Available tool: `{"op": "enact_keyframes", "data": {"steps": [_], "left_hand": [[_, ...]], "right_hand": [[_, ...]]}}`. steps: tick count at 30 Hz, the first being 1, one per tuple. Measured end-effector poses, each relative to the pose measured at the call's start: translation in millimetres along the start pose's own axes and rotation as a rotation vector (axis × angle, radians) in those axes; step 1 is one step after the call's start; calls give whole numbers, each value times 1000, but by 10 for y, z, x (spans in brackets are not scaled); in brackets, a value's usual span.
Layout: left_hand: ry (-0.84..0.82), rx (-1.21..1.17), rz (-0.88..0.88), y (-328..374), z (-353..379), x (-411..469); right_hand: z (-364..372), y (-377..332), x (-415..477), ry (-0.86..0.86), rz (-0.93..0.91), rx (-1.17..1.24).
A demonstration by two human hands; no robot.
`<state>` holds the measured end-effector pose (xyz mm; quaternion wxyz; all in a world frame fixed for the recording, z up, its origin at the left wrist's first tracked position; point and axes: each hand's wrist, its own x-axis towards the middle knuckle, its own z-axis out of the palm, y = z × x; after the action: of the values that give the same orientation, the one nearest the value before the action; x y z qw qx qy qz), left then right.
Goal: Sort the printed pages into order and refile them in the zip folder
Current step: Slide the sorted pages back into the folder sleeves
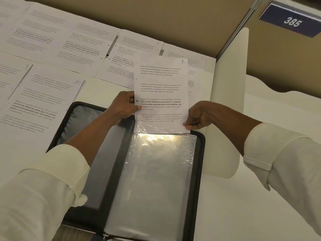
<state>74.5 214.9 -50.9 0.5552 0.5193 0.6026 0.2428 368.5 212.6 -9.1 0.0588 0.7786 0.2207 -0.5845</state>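
- One printed page point(161, 94), marked "1" by hand in its top right corner, is held upright over the zip folder. Its bottom edge sits just inside the mouth of the top clear sleeve.
- Two hands hold this page, one on each side edge.
- The left hand point(124, 106) pinches the left edge beside a punched hole. The thumb lies on the printed face and the other fingers are curled behind the sheet.
- The right hand point(197, 116) pinches the lower right edge between the thumb and curled fingers.
- One black zip folder point(199, 171) lies open flat on the white desk point(225, 214), its zip running round the rim.
- One stack of clear sleeves point(156, 171) fills the folder's right half, with glare across its top. How many sleeves it holds cannot be told.
- Loose pages point(78, 47) lie spread and overlapping on the desk beyond and left of the folder. There are at least seven, but the exact count is unclear.
- Two of them show readable handwritten numbers: one page marked "10" point(45, 101) and one page marked "5" point(139, 44).
- Two cream shirt cuffs are rolled back on the forearms.
- One blue sign point(291, 21) reading "385" hangs on the partition at the upper right.
- One white divider point(229, 101) stands at the desk's right edge.
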Motion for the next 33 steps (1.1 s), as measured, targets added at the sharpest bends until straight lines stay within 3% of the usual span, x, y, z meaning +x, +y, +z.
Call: {"op": "enact_keyframes", "data": {"steps": [12,18,22,28,33], "left_hand": [[-1,23,-14,-17,27,4],[-30,59,-40,-6,46,20],[-71,167,-70,52,70,46],[43,208,-151,119,119,125],[-91,346,-201,145,145,83]], "right_hand": [[42,53,-77,-36,26,-96],[-64,-32,-165,45,-111,100],[-73,-10,-131,64,-67,52],[-4,62,-139,50,-22,-16],[-14,15,-27,127,-82,186]]}}
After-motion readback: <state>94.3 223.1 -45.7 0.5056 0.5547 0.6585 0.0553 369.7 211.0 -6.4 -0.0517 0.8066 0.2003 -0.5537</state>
